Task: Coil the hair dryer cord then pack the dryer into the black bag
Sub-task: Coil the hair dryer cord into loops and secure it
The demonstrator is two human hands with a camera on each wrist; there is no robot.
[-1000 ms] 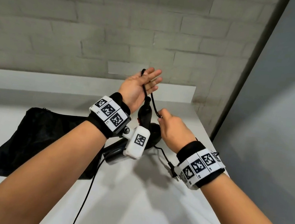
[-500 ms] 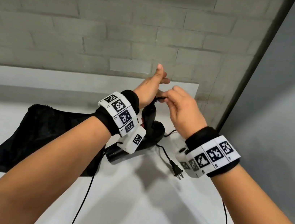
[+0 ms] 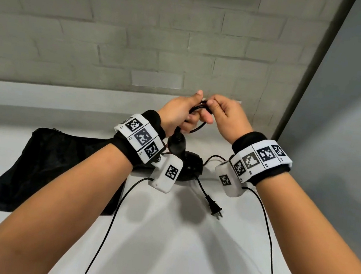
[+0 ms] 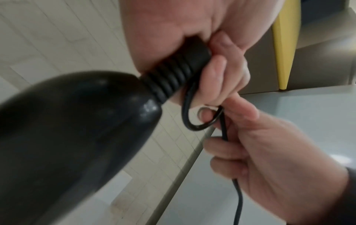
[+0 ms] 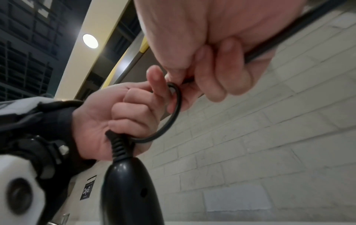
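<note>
The black hair dryer (image 3: 185,160) stands on the white table with its handle (image 4: 77,129) pointing up. My left hand (image 3: 179,113) grips the ribbed cord collar (image 5: 120,146) at the handle's end, with a small loop of black cord (image 5: 171,115) against its fingers. My right hand (image 3: 225,117) pinches the cord (image 4: 223,127) just beside the left hand, at the top of the loop. The rest of the cord runs down to the plug (image 3: 214,209), which lies on the table. The black bag (image 3: 38,165) lies flat on the left.
A grey brick wall stands close behind the table (image 3: 182,248). A grey panel closes off the right side. Thin black cables (image 3: 267,239) from the wrist cameras trail over the table's front edge.
My right hand rose from beside the dryer to meet the left hand above the handle. The left hand's fingers, spread a second ago, have curled round the collar and the loop.
</note>
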